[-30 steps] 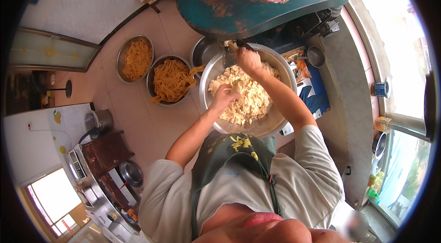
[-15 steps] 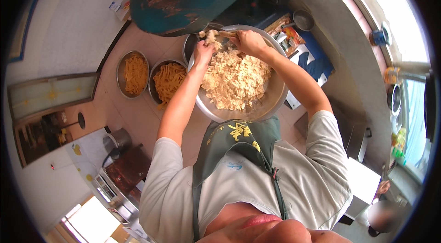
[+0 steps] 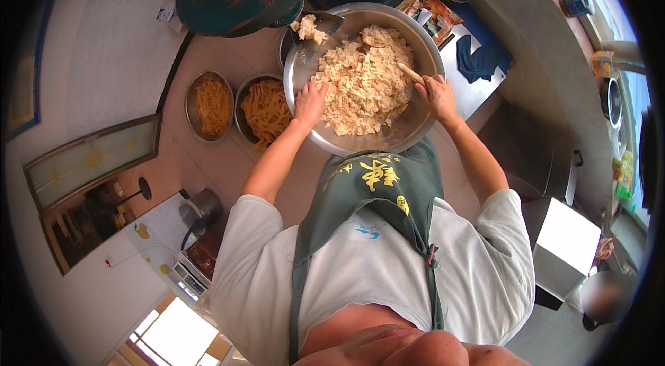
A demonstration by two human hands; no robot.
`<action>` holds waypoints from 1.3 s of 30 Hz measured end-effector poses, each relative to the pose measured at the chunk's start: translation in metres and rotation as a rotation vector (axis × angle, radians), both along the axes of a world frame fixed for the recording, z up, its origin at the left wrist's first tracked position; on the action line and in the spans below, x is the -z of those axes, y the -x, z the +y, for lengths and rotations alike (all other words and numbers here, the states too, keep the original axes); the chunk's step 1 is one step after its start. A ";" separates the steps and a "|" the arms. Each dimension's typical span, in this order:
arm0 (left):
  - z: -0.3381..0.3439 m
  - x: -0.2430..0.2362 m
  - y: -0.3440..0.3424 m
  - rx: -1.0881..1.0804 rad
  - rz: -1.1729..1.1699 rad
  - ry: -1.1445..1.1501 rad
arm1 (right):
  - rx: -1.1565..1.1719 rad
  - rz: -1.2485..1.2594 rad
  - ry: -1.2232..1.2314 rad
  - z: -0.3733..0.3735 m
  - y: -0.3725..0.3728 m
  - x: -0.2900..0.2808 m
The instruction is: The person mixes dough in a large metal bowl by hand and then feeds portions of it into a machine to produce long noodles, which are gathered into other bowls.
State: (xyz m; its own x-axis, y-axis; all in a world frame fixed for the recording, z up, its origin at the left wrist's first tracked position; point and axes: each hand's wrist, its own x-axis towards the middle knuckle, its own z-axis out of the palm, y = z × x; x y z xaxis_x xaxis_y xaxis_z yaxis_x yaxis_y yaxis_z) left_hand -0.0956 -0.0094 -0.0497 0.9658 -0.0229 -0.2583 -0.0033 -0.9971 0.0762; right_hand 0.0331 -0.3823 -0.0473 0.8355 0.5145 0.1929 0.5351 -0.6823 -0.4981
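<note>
The left hand (image 3: 309, 101) lay flat and released on the dough (image 3: 364, 82) in the big bowl (image 3: 415, 127); the right hand (image 3: 435, 92) had its grip clenched around a stick (image 3: 410, 73); 2 bowls of noodles (image 3: 267, 108) sat near.

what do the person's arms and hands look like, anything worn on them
Both forearms are bare; the left hand and right hand wear no gloves. Short white T-shirt sleeves end above the elbows, under a dark green bib apron with yellow markings.

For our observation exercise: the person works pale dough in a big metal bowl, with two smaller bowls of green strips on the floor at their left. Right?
Not quite. The head view shows the two smaller bowls holding orange-yellow strips, not green. The rest holds: both hands, left and right, work pale dough in the big metal bowl.
</note>
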 end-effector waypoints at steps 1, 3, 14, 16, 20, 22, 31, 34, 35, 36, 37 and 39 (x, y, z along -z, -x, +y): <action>-0.001 0.001 -0.006 -0.024 0.010 -0.001 | 0.039 -0.016 0.000 0.003 0.004 0.000; 0.010 0.007 -0.010 -0.081 -0.052 0.201 | 0.068 -0.017 0.013 0.003 0.004 -0.002; -0.029 -0.043 -0.044 -0.543 0.041 0.925 | 0.048 -0.068 -0.099 -0.003 0.001 0.005; -0.057 -0.058 -0.056 -0.734 0.092 1.291 | 0.044 -0.052 -0.112 -0.006 0.001 0.005; -0.064 -0.027 -0.067 -0.875 0.268 1.339 | 0.022 -0.033 -0.127 -0.004 0.002 0.006; -0.076 -0.020 -0.073 -0.892 0.265 1.063 | 0.017 -0.024 -0.136 -0.008 0.000 0.009; -0.099 -0.047 -0.099 -1.023 0.233 0.999 | -0.015 0.025 -0.131 -0.013 -0.004 0.011; -0.076 -0.015 -0.092 -0.888 0.152 0.885 | -0.059 0.045 -0.102 -0.013 -0.002 0.004; -0.064 0.003 -0.088 -0.830 0.117 0.864 | -0.074 0.045 -0.092 -0.012 -0.001 0.002; -0.063 0.008 -0.087 -0.800 0.088 0.829 | -0.088 0.007 -0.088 -0.014 -0.002 -0.001; -0.063 0.015 -0.087 -0.770 0.060 0.793 | -0.102 -0.031 -0.085 -0.017 -0.003 -0.004; -0.066 0.022 -0.089 -0.714 0.036 0.738 | -0.103 -0.162 -0.075 -0.017 -0.003 -0.021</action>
